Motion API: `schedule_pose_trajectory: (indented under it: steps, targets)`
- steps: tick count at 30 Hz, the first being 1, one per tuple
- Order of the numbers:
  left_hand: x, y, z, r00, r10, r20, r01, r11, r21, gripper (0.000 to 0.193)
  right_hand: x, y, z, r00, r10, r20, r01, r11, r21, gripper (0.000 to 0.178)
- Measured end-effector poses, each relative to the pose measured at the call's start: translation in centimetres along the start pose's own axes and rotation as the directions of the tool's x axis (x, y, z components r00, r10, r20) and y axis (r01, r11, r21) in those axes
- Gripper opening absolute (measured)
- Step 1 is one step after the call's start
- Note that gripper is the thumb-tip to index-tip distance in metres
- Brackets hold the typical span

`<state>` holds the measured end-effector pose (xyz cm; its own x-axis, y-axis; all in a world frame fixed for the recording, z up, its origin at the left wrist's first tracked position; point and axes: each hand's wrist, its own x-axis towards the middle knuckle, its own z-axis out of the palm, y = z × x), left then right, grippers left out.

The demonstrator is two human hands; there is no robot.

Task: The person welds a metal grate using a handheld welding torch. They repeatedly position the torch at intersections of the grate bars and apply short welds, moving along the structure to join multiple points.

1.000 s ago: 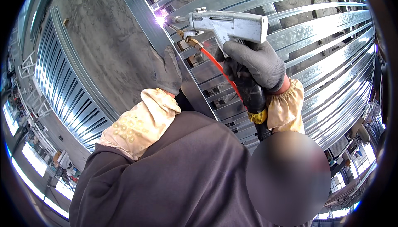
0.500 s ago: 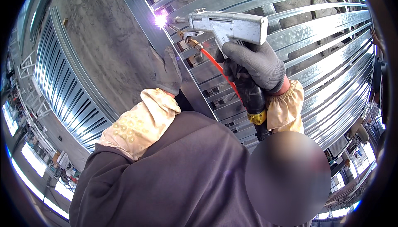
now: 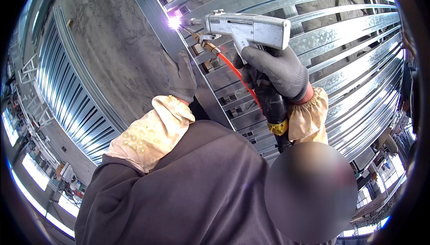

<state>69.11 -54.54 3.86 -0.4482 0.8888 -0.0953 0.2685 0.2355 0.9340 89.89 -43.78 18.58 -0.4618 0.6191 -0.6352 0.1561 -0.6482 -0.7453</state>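
Observation:
Gloved in grey, my right hand is wrapped round the handle of a silver-white welding gun. Its nozzle points left, and a bright violet-white arc glows where the tip meets a galvanized metal rail. An orange hose runs from a brass fitting below the nozzle down beside a black cable sleeve with yellow tape. My left hand, also in a grey glove, rests against the rail below the arc, thumb apart from the fingers; the fingers' far ends are partly hidden.
Parallel metal slats join the rail and spread to the right. Another slatted metal panel lies on the left, beyond grey concrete floor. Workshop clutter and bright windows line the edges. A blurred round patch covers the lower right.
The welding gun and my right hand have shifted very slightly to the right. The arc still burns at nearly the same spot, and my left hand stays in place.

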Motion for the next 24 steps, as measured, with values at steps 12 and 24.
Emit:
schedule_pose_trajectory:
  steps: [12, 24]
  targets:
    - [0.1, 0.1, 0.3, 0.998, -0.063, 0.028, 0.068, 0.964, -0.257, 0.031, -0.5, -0.6, -0.1, 0.999, 0.035, 0.007, -0.035, 0.999, 0.003, 0.030]
    - [0.0, 0.2, -0.1, 1.000, -0.019, -0.023, 0.019, 1.000, 0.022, 0.042, 0.0, -0.9, 0.0, 1.000, 0.029, -0.007, -0.029, 0.999, 0.019, 0.023]
